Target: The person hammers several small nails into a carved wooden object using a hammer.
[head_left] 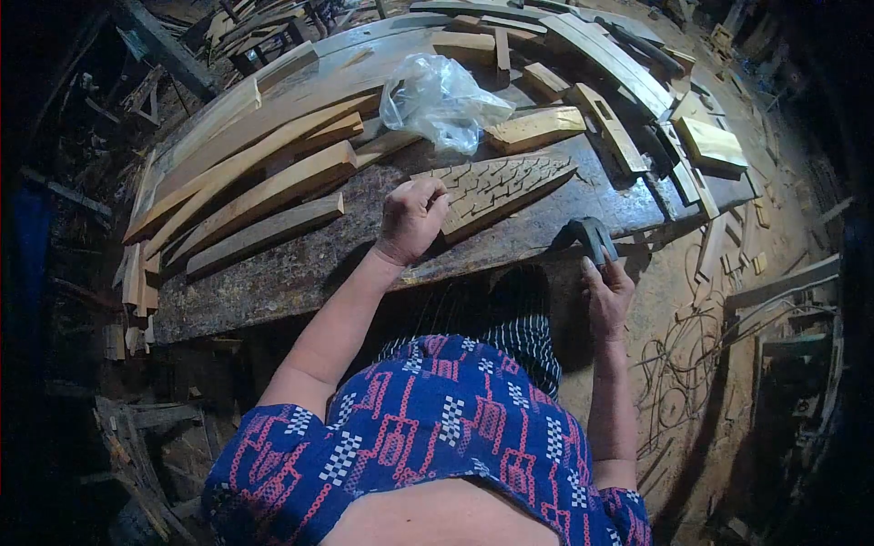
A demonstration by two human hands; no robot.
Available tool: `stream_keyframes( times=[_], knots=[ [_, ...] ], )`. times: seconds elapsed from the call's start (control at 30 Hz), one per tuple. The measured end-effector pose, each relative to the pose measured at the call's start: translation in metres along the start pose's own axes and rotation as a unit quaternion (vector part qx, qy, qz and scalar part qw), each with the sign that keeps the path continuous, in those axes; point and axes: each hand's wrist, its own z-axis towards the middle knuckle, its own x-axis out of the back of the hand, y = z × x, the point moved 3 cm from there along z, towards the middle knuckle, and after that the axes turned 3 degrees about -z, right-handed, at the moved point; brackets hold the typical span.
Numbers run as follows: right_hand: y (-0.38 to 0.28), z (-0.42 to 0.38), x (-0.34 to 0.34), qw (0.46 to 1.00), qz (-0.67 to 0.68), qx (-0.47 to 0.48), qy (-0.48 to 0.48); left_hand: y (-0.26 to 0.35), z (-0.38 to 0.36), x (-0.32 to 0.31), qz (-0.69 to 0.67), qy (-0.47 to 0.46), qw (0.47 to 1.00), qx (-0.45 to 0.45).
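Observation:
My left hand point(414, 218) is closed in a pinch at the left end of a wooden board point(482, 217). Whatever its fingers hold, if anything, is hidden. Rows of thin, dark, nail-like pieces point(510, 177) cover the board's top. My right hand point(608, 291) grips a dark, curved tool with two arms point(592, 237), just off the table's front edge. Its exact kind does not show clearly.
Long curved wooden pieces point(264, 182) lie on the worn table point(273, 291) at left. A clear plastic bag point(437, 100) sits behind the board. More wood blocks point(537, 129) and slats point(610, 127) fill the right side. Wire loops point(678, 382) lie on the floor.

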Motion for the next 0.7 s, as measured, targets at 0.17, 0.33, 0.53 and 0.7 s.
stream_keyframes(
  times=[0.17, 0.33, 0.53, 0.7],
  knots=[
    [-0.002, 0.0, -0.001, 1.0, 0.014, 0.01, -0.023, 0.007, 0.003, 0.001, -0.002, 0.001, 1.0, -0.005],
    [-0.009, -0.002, -0.002, 0.999, -0.014, 0.004, -0.03, -0.007, -0.001, -0.004, -0.12, -0.007, 0.987, 0.109],
    [-0.018, -0.003, -0.009, 0.998, 0.014, -0.004, -0.054, -0.006, 0.002, 0.0, -0.089, -0.028, 0.992, 0.087],
    [-0.018, -0.002, -0.008, 0.999, 0.0, 0.005, -0.047, -0.012, 0.0, -0.002, -0.086, -0.04, 0.992, 0.084]
  ],
)
